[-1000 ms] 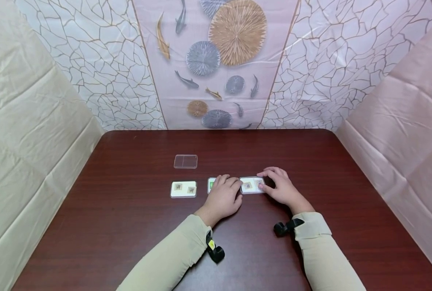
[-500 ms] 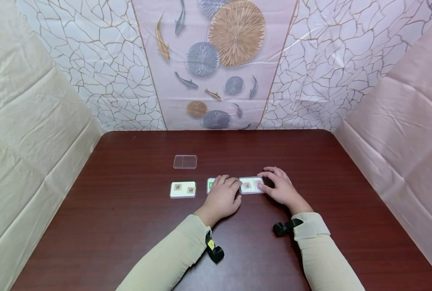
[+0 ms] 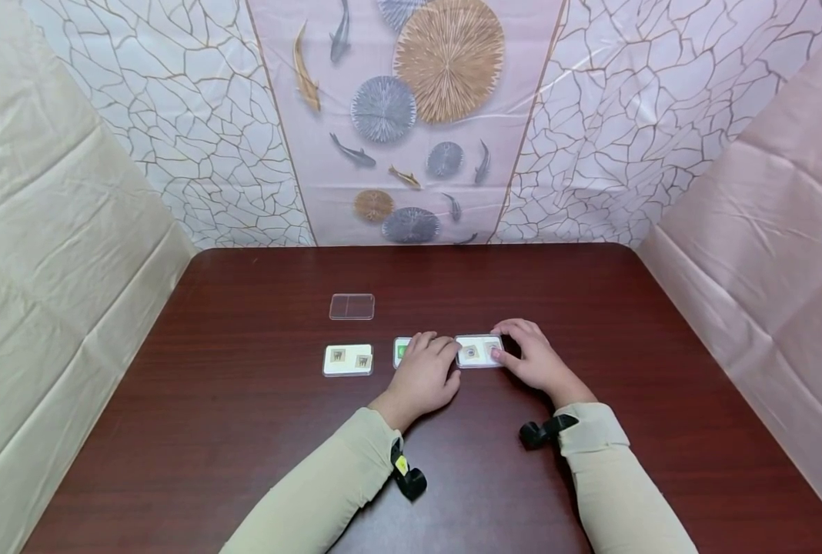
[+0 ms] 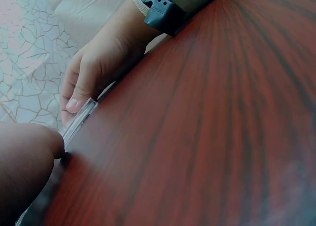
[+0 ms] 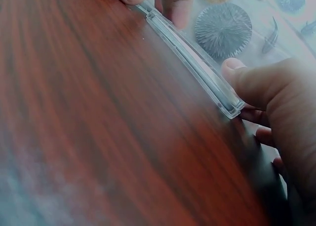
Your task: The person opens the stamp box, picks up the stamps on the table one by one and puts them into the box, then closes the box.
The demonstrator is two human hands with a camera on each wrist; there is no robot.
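My right hand (image 3: 532, 360) holds the right end of a flat clear plastic case (image 3: 481, 362), its thumb over the top and fingers at the far edge. Two small printed beige squares show on the case's white insert. My left hand (image 3: 423, 378) lies over a second clear case (image 3: 402, 352), whose visible end shows green; the hand hides most of it. The left fingertips reach the first case's left end. In the right wrist view, that case (image 5: 192, 63) lies flat on the tabletop, the right thumb near its end and left fingertips at the other.
A third case (image 3: 349, 370) with two small printed squares on white lies to the left. Behind it is a thin clear plastic piece (image 3: 352, 307), perhaps a lid. The dark red-brown table (image 3: 258, 462) has patterned cloth (image 3: 231, 115) behind and plain cloth at both sides.
Both hands and the cases stay nearly still. The right index finger shifts slightly along the far edge; the head view drifts a little.
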